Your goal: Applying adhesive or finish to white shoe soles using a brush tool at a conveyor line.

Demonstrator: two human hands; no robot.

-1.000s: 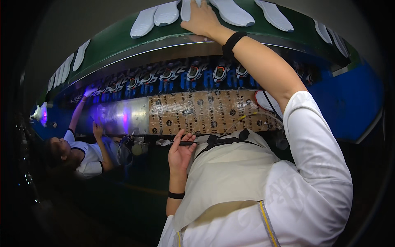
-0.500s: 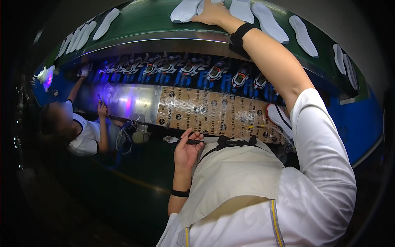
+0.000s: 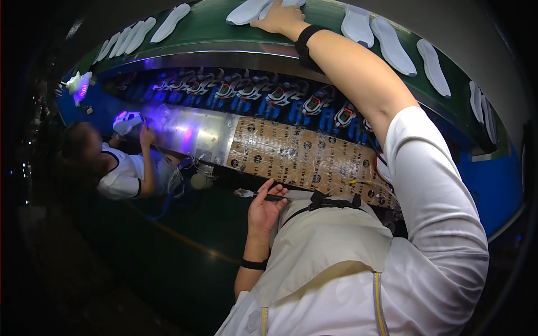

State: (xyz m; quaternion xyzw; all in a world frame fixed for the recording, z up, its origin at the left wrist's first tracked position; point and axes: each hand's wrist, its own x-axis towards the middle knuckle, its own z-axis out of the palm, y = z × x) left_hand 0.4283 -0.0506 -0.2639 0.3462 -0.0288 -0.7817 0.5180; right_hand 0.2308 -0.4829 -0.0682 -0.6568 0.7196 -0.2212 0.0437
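My right hand (image 3: 280, 20) reaches to the green conveyor belt at the top, closed on a pair of white shoe soles. One sole (image 3: 246, 12) sticks out left of the fingers; the other (image 3: 291, 3) is partly cut off by the picture's edge. In front of my apron my left hand (image 3: 264, 211) holds a brush (image 3: 245, 193) by its black handle, its pale bristles pointing left. A white shoe (image 3: 383, 168) on the right of the bench is mostly hidden behind my right arm.
More white soles (image 3: 392, 47) lie along the belt on both sides. Below it, several shoe uppers (image 3: 280, 95) stand on a blue rack. The bench (image 3: 302, 157) has brown printed covering and a metal part. At left a person (image 3: 126, 171) holds a white shoe (image 3: 128, 122) near a purple-lit lamp (image 3: 78, 87).
The view has shifted. My right hand and its soles have moved left, away from the neighbouring soles. The person at left has brought a shoe down from the rack. My left hand keeps the brush.
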